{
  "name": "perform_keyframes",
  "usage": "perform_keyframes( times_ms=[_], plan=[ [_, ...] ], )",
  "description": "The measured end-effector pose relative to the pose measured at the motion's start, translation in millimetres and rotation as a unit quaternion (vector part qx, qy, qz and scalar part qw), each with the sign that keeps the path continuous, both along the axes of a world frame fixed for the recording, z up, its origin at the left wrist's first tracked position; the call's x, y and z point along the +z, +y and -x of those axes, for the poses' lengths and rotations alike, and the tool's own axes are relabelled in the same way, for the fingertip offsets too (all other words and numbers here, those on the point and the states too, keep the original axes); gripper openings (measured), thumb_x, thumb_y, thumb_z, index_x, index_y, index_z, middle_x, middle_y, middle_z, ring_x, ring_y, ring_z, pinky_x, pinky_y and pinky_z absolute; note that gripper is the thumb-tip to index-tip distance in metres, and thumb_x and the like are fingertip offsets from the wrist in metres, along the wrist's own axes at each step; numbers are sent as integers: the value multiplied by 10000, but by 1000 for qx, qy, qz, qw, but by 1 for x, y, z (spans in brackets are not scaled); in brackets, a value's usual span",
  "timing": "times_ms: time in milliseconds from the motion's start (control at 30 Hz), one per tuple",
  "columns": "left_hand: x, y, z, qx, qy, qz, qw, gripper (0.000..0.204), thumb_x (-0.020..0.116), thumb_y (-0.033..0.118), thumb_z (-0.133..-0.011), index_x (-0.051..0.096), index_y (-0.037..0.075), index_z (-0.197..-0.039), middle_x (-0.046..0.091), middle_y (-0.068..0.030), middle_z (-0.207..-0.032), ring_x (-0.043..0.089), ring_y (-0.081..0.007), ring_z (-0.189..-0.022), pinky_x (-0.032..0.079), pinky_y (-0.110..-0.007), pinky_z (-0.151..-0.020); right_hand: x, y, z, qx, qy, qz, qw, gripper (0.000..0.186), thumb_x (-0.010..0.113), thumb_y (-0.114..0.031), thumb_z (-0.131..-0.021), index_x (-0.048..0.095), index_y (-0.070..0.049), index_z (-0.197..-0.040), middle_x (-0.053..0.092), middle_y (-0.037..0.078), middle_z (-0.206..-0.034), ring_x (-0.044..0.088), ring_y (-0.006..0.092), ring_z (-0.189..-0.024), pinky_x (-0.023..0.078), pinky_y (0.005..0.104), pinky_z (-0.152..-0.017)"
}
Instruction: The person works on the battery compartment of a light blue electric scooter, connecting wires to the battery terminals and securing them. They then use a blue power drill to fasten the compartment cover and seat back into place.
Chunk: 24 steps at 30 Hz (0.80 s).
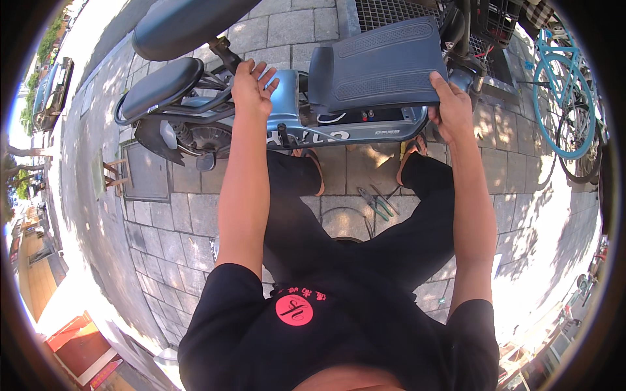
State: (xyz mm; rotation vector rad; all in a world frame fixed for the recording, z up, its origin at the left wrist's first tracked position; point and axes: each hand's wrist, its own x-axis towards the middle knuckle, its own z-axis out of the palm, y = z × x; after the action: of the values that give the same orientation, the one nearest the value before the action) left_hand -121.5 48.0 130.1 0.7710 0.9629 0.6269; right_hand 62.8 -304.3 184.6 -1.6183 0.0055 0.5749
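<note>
A light-blue electric scooter (284,98) stands sideways in front of me. Its dark, ribbed footboard cover (385,65) is tilted up off the floor section. My right hand (452,104) grips the cover's near right corner, thumb on top and fingers mostly hidden below. Under the near edge, an open compartment (398,125) shows small red connectors (369,116) and a bit of cable. My left hand (254,88) is open, palm up and fingers spread, beside the post under the front seat (189,29). It holds nothing.
Green-handled pliers (378,203) and a thin dark cable (345,210) lie on the paving between my feet. The rear seat (163,90) and rear wheel (207,138) are at the left. Farther right stands a turquoise bicycle (564,98). A small wooden stool (116,174) is at left.
</note>
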Motion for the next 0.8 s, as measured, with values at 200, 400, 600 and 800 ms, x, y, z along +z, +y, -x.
perform_keyframes(
  times_ms=[200,400,600,800],
  plan=[
    [0,26,-3,-2,-25,13,1000,412,631,326,-1046,554,54,-1346,688,-138,-1323,698,-326,-1158,513,-468,-980,-44,13,-23,30,67,25,997,367,740,-389,-1069,709,-26,-1023,666,10,-759,501,88,-462,336,237,-397],
    [8,33,-3,-19,-11,-6,1000,537,618,324,-1058,495,26,-1488,697,-152,-1311,709,-324,-1114,508,-456,-915,-70,17,-43,47,128,19,991,336,716,-382,-1087,689,-52,-1032,654,7,-775,488,87,-472,317,233,-395],
    [11,29,-7,-24,-26,2,999,474,642,314,-1057,532,34,-1424,712,-143,-1295,705,-297,-1093,515,-432,-917,-107,13,-70,63,177,15,982,299,696,-383,-1104,664,-90,-1051,665,-1,-777,477,86,-468,307,219,-401],
    [13,28,-5,-14,-28,11,999,508,651,298,-1060,516,16,-1461,716,-159,-1297,708,-296,-1089,521,-438,-910,-128,16,-70,39,216,18,975,290,740,-388,-1078,675,-105,-1076,673,-3,-795,474,103,-475,344,247,-422]
  ],
)
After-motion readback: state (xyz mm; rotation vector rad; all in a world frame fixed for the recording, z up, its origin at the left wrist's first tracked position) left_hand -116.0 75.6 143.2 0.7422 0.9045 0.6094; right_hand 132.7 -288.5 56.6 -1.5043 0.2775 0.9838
